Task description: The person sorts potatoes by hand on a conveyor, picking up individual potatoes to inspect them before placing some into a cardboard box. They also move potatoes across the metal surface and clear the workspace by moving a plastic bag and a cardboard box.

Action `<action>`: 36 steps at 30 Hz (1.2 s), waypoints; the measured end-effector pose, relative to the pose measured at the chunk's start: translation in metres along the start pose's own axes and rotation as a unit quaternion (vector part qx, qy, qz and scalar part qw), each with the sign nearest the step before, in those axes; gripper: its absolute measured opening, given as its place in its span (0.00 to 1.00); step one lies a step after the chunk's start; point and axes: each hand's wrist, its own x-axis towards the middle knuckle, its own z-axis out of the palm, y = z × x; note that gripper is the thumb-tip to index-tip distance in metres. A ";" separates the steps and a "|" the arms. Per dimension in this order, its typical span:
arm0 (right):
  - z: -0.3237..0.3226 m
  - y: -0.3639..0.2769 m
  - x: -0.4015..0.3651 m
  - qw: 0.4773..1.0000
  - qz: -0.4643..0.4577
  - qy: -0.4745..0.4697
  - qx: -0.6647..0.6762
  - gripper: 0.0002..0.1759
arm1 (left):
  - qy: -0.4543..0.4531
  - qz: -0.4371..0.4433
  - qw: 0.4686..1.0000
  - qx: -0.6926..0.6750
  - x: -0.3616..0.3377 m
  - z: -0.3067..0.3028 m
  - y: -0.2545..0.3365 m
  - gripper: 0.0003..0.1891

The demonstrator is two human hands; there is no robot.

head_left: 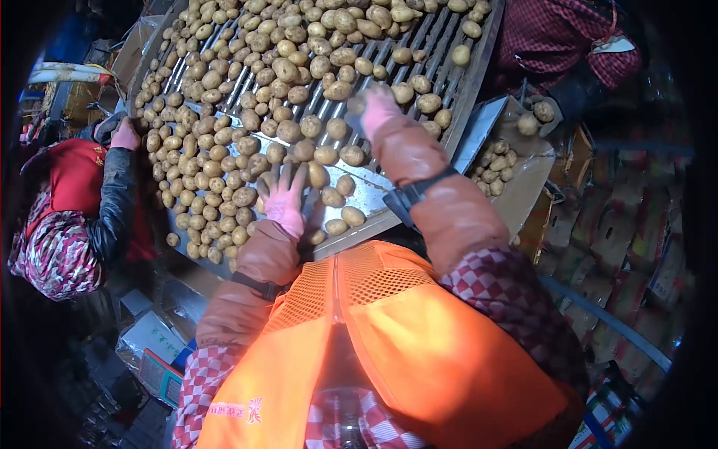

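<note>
My left hand [284, 198], in a pink glove with dark, dirty fingers, lies with its fingers spread at the near edge of a mass of potatoes [217, 168]. Its fingertips are right beside a potato [318, 175] on the bare metal plate [366, 183]. Farther up and to the right, my right hand [374, 111], also gloved in pink, reaches over the slatted rack [381, 56]. Its fingers are blurred and partly hidden, so I cannot tell whether they hold a potato. Several loose potatoes [345, 217] lie near the front rim.
At the right, a cardboard box [520, 176] contains potatoes. A person in a red vest [75, 176] stands at the left, one gloved hand [125, 135] at the sorting table's edge. Another person's checked sleeve [553, 37] shows at upper right. Flattened cartons [621, 217] lie beyond the box.
</note>
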 end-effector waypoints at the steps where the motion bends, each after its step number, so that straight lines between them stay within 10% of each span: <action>1: 0.007 -0.007 0.001 0.999 0.010 0.006 -0.030 0.20 | -0.003 0.009 1.000 -0.009 -0.002 0.000 -0.002 0.33; 6: 0.006 0.007 0.005 0.995 -0.016 0.068 -0.064 0.15 | -0.012 -0.009 0.999 -0.036 -0.008 -0.006 -0.020 0.29; 7: -0.015 0.008 0.002 0.960 0.105 0.015 0.260 0.15 | 0.050 0.002 0.998 -0.026 0.001 -0.010 -0.019 0.26; 9: -0.029 0.034 -0.003 0.641 0.324 -0.141 0.681 0.19 | 0.124 0.039 0.992 -0.009 0.025 -0.031 -0.003 0.21; 10: -0.010 0.046 -0.025 0.728 0.003 -0.082 0.681 0.24 | 0.115 0.062 0.991 -0.032 0.047 -0.040 0.005 0.22; 12: 0.012 0.056 -0.051 0.753 -0.078 0.101 0.645 0.27 | 0.110 0.110 0.987 -0.047 0.097 -0.041 0.013 0.26; 13: -0.004 0.058 -0.061 0.504 0.046 -0.068 0.860 0.28 | 0.112 0.114 0.986 -0.052 0.124 -0.028 0.016 0.27; 14: -0.021 0.058 -0.072 0.506 0.050 -0.054 0.859 0.28 | 0.105 0.122 0.986 -0.038 0.149 -0.026 0.023 0.30; 16: -0.042 0.058 -0.094 0.269 0.048 -0.123 0.954 0.31 | -0.048 0.039 0.998 -0.013 0.193 -0.030 0.045 0.40; 18: -0.030 0.066 -0.103 0.150 0.010 -0.085 0.985 0.40 | -0.107 0.013 0.994 -0.029 0.222 0.007 0.047 0.40; 21: -0.048 0.076 -0.122 0.321 0.093 -0.046 0.941 0.44 | -0.154 -0.027 0.988 -0.014 0.234 0.030 0.047 0.32; 27: -0.014 0.107 -0.148 0.314 0.116 -0.100 0.937 0.43 | -0.015 -0.053 0.914 -0.403 0.208 0.050 0.040 0.25; 28: -0.011 0.108 -0.155 0.295 0.136 -0.154 0.933 0.44 | -0.123 -0.122 0.883 -0.436 0.181 -0.014 0.090 0.25; 29: -0.012 0.103 -0.163 0.300 0.142 -0.156 0.930 0.44 | -0.132 -0.044 0.841 -0.522 0.156 -0.027 0.107 0.23; 30: -0.022 0.098 -0.169 0.262 0.144 -0.188 0.936 0.45 | -0.228 -0.242 0.559 -0.760 0.148 -0.034 0.117 0.20; 32: -0.040 0.073 -0.169 0.353 0.170 -0.095 0.915 0.50 | -0.213 0.146 0.845 -0.468 0.113 -0.033 0.126 0.21; 33: -0.017 0.079 -0.166 0.233 0.089 -0.099 0.963 0.50 | -0.193 0.178 0.876 -0.405 0.106 -0.049 0.139 0.21; 34: -0.008 0.092 -0.166 0.234 0.087 -0.096 0.964 0.50 | -0.171 0.210 0.901 -0.340 0.104 -0.072 0.153 0.22; 36: -0.004 0.121 -0.178 0.279 -0.062 -0.257 0.923 0.47 | -0.271 0.102 0.785 -0.548 0.105 -0.080 0.146 0.23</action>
